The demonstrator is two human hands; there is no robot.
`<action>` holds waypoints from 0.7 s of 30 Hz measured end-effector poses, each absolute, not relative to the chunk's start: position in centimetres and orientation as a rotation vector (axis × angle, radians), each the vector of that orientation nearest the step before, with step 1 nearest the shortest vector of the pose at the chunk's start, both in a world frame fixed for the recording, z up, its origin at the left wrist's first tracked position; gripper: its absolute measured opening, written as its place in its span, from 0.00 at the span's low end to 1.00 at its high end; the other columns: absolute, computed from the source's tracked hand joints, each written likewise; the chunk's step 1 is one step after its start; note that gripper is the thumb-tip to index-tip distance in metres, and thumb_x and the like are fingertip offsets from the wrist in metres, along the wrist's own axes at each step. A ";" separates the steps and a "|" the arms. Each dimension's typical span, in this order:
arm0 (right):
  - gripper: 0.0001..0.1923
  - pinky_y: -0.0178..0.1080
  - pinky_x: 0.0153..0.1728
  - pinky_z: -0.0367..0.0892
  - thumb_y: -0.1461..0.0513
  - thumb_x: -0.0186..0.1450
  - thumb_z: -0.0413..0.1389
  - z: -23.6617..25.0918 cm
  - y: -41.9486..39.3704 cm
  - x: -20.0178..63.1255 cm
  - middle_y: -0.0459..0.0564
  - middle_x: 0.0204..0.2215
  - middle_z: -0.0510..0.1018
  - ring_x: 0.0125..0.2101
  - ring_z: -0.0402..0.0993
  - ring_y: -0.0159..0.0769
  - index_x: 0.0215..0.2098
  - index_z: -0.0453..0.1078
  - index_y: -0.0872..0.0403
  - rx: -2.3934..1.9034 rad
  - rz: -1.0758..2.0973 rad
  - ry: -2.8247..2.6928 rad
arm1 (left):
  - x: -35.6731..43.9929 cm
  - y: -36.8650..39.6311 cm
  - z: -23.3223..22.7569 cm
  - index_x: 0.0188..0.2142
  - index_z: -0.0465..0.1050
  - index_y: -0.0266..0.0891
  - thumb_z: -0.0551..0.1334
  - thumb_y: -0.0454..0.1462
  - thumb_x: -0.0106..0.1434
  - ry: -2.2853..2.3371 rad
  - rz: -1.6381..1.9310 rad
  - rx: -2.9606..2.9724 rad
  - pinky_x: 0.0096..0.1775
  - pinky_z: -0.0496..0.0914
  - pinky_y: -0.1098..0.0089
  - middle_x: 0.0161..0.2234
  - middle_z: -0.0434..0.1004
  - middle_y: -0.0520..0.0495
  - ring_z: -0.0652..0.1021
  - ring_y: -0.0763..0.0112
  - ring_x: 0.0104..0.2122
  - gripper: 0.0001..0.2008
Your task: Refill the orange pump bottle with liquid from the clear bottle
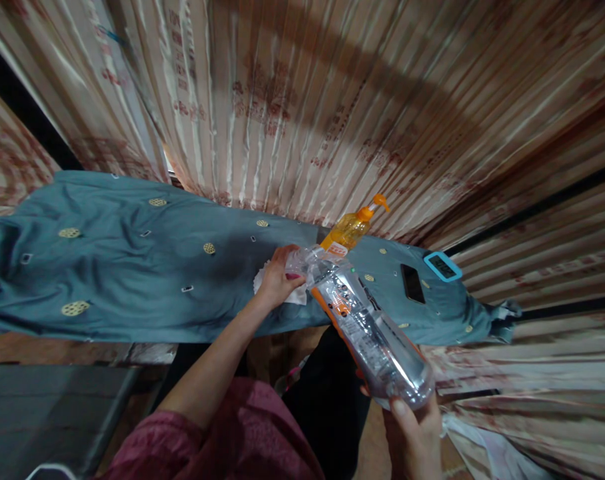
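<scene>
My right hand (415,427) grips the rounded base of a large clear plastic bottle (377,340) with an orange edge and printed label. The bottle is tilted, its narrow end up and to the left. Closed at that end, my left hand (278,279) pinches a small clear plastic piece (310,257); I cannot make out whether it is part of the bottle. Beneath the left hand lies a white tissue or cloth (297,295). Just behind the bottle's narrow end is a pump bottle (350,229) of amber liquid with an orange pump head, its lower part hidden.
A teal cloth with yellow motifs (132,267) covers the long narrow table. On its right part lie a black phone (412,283) and a blue-framed digital timer (442,267). Patterned curtains (292,113) hang behind and to the right. A dark grey surface (52,413) is at lower left.
</scene>
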State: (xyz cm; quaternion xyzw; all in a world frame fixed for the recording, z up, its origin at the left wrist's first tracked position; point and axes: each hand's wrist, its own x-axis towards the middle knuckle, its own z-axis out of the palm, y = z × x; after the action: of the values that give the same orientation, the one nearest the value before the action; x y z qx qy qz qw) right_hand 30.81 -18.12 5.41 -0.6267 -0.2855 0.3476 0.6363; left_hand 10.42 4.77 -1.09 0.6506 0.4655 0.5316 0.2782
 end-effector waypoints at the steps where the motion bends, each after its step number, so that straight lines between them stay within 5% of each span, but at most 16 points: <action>1: 0.43 0.49 0.35 0.81 0.56 0.52 0.71 5.4 -18.1 30.8 0.56 0.53 0.77 0.39 0.81 0.48 0.65 0.66 0.48 -1.426 0.799 -0.652 | 10.4 4.7 -1.1 0.54 0.70 0.40 0.73 0.28 0.47 1.253 1.429 1.746 0.56 0.74 0.54 0.50 0.76 0.43 0.78 0.53 0.52 0.33; 15: 0.43 0.49 0.33 0.82 0.54 0.53 0.71 5.5 -18.3 30.6 0.53 0.45 0.82 0.36 0.82 0.48 0.64 0.67 0.51 -1.418 0.801 -0.670 | 10.7 4.6 -1.5 0.54 0.68 0.40 0.72 0.29 0.48 1.265 1.467 1.750 0.56 0.73 0.53 0.50 0.76 0.42 0.78 0.54 0.52 0.33; 21: 0.46 0.50 0.33 0.82 0.55 0.53 0.71 5.6 -18.4 30.5 0.56 0.49 0.81 0.37 0.83 0.49 0.67 0.63 0.49 -1.399 0.807 -0.675 | 10.6 4.6 -1.5 0.54 0.69 0.41 0.72 0.29 0.49 1.254 1.476 1.760 0.56 0.73 0.54 0.50 0.76 0.43 0.78 0.54 0.52 0.32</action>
State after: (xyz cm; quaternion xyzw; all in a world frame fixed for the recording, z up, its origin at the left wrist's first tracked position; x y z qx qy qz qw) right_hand 30.47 -18.41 5.60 -0.6134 -0.2962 0.3541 0.6408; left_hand 10.58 4.55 -1.48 0.6497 0.4629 0.5446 0.2592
